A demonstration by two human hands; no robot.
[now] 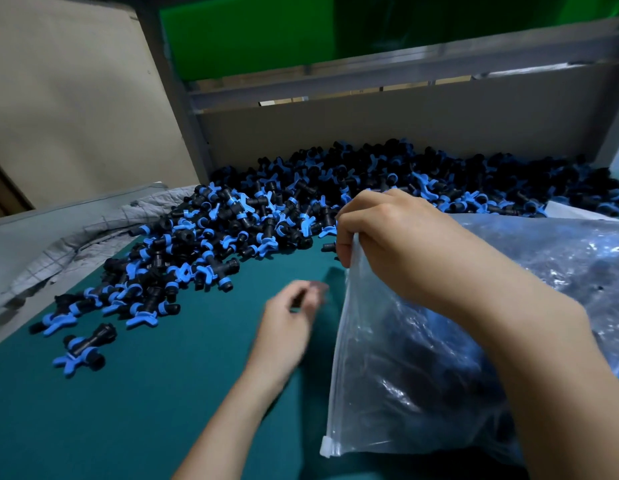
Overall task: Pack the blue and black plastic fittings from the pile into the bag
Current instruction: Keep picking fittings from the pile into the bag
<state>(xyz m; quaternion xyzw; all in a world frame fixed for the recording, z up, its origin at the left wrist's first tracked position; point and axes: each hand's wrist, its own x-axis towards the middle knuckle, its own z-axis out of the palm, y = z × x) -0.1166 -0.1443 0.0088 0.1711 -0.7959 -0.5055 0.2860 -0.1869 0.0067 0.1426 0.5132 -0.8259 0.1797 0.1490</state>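
Note:
A big pile of blue and black plastic fittings (252, 216) spreads across the back and left of the green table (110, 410). My right hand (384, 233) grips the top edge of a clear zip bag (398, 368), which stands on the table with dark fittings inside. My left hand (290, 313) hovers over the table left of the bag; it is blurred by motion, so whether its fingers hold anything is unclear. A single fitting (81, 351) lies apart at the front left.
More filled clear bags (578, 265) lie at the right behind my right arm. A grey checked cloth (93, 233) lies at the left edge of the pile. Cardboard walls (370, 129) and a metal frame close off the back.

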